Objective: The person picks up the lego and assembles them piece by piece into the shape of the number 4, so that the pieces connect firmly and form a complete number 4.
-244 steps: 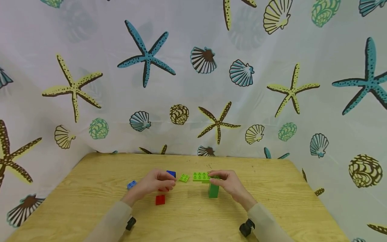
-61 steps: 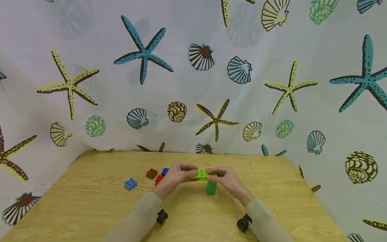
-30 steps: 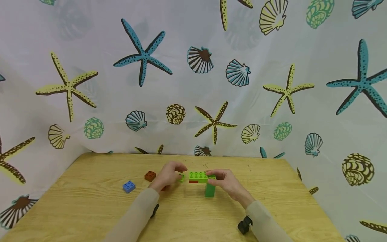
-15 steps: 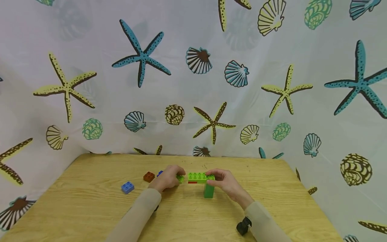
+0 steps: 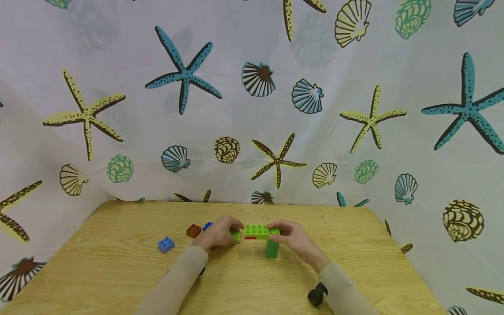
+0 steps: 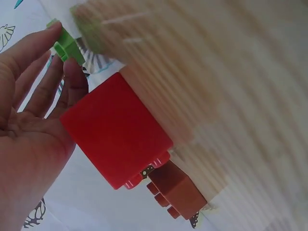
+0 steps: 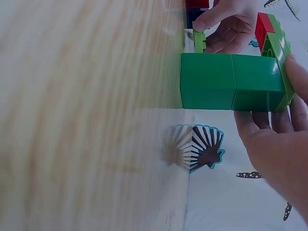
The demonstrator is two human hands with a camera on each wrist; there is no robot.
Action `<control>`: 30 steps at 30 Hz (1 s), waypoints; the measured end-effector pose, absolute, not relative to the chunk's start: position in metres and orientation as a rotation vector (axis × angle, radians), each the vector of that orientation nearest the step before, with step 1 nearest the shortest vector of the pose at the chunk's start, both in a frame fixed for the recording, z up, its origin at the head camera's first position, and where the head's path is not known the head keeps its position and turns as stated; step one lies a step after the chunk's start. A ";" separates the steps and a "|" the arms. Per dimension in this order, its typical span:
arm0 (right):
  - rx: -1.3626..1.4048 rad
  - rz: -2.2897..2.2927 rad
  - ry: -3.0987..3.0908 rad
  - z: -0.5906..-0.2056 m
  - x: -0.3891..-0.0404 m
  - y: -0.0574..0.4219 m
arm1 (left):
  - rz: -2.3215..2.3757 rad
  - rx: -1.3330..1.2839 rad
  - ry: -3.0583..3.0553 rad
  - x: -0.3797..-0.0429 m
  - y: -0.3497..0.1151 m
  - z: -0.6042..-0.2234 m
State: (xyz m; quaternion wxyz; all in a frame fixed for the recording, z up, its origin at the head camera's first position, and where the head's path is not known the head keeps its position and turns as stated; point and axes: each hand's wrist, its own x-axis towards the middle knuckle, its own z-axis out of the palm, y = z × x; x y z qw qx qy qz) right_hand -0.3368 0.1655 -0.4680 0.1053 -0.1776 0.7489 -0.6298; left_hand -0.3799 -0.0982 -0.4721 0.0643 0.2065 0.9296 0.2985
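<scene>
My left hand (image 5: 225,231) pinches a small lime green toy brick (image 6: 70,48) between thumb and fingers, low over the table. Just to its right is a stack of two dark green bricks (image 7: 231,82), standing upright. Across its top lies a long lime green brick (image 5: 256,232), sticking out to the left. Under that overhanging end sits a red brick (image 7: 262,31). My right hand (image 5: 293,234) grips the long brick's right end over the stack, thumb in front and fingers behind.
Left of my left hand, a reddish-brown brick (image 5: 194,230), a dark blue brick (image 5: 207,225) and a lighter blue brick (image 5: 166,244) lie on the wooden table (image 5: 118,271). Another red brick (image 6: 118,130) stands close by my left palm. A shell-patterned cloth (image 5: 252,109) hangs behind.
The red brick joined the long brick's underside since the oldest frame. My left hand then left the long brick, moved left and down, and took the small lime brick. My right hand stays put.
</scene>
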 end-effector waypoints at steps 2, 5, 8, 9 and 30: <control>-0.513 -1.858 2.202 -0.468 -0.336 0.165 | 0.921 0.624 2.801 -0.379 -0.099 -0.471; -0.503 -1.854 2.208 -0.469 -0.336 0.165 | 0.999 0.641 2.776 -0.377 -0.103 -0.469; -0.498 -1.851 2.211 -0.469 -0.336 0.165 | 1.077 0.660 2.749 -0.376 -0.106 -0.467; -0.498 -1.850 2.209 -0.469 -0.336 0.165 | 1.095 0.667 2.742 -0.376 -0.106 -0.466; -0.469 -1.833 2.213 -0.468 -0.336 0.165 | 1.474 0.538 2.821 -0.363 -0.098 -0.452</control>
